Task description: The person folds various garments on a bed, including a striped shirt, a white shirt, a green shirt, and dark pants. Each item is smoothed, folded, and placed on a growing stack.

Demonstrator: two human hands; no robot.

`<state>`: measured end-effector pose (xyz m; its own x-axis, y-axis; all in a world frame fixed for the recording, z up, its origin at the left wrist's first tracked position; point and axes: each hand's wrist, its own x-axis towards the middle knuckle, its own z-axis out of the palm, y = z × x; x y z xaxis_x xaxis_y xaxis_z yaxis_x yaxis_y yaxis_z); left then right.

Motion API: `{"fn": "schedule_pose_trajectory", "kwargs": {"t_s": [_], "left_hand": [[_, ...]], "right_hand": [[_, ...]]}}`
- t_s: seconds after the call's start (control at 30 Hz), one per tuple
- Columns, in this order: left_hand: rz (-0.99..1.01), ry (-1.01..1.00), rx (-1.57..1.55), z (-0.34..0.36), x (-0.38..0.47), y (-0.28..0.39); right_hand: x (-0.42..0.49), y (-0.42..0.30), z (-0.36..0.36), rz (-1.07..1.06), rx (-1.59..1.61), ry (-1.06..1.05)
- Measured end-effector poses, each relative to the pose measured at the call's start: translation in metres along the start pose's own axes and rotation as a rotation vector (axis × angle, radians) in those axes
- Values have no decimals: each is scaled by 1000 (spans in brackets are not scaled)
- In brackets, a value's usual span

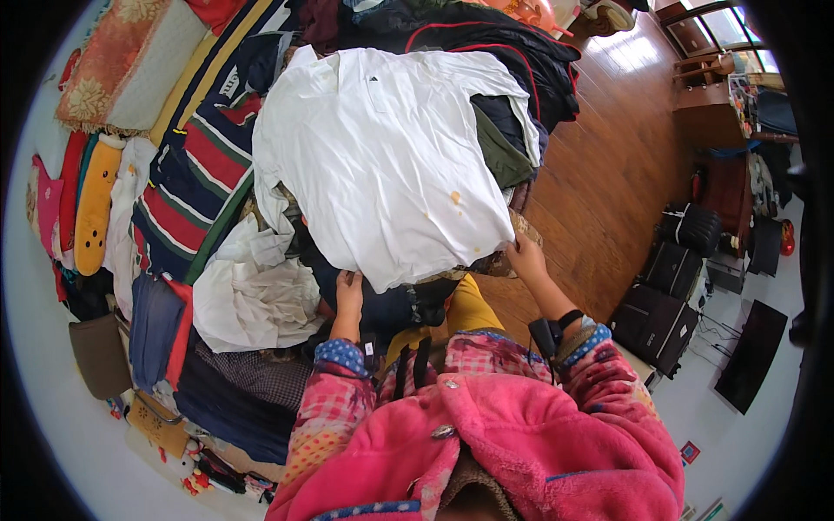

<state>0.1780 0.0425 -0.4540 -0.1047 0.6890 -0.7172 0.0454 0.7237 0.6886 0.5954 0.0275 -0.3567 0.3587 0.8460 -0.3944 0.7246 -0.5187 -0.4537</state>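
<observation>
A white long-sleeved polo shirt (pixel 391 150) lies spread over a heap of clothes, its collar at the far end and its hem towards me. Yellowish stains mark the cloth near the lower right. My left hand (pixel 348 296) pinches the hem at its left corner. At the right corner of the hem, my right hand (pixel 526 255) grips the fabric. Crumpled white cloth (pixel 254 306) sits just left of my left hand. Under the shirt's right side, a dark green garment (pixel 502 153) shows; most of what lies beneath is hidden.
A striped red, navy and green garment (pixel 195 189) lies on the left, with folded blue jeans (pixel 156 332) nearer me. Black clothing with red piping (pixel 515 52) is piled at the far side. Wooden floor (pixel 599 163) stretches to the right, where black suitcases (pixel 655 325) stand by the wall.
</observation>
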Motion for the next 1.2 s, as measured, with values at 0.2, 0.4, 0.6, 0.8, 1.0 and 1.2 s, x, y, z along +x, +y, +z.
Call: {"fn": "schedule_pose_trajectory", "kwargs": {"t_s": [0.2, 0.4, 0.6, 0.8, 1.0, 1.2], "left_hand": [[247, 143, 610, -22, -2, 8], [465, 117, 177, -124, -92, 0], [348, 67, 302, -90, -119, -61], [6, 28, 585, -90, -61, -90], [18, 205, 924, -59, -47, 26], [839, 211, 938, 79, -9, 197]], "right_hand": [[-14, -21, -24, 26, 156, -46], [-52, -9, -146, 55, 699, 11], [-50, 61, -63, 352, 736, 33], [26, 125, -22, -142, -93, -518], [175, 23, -46, 187, 982, -80], [333, -47, -34, 486, 1542, 86]]}}
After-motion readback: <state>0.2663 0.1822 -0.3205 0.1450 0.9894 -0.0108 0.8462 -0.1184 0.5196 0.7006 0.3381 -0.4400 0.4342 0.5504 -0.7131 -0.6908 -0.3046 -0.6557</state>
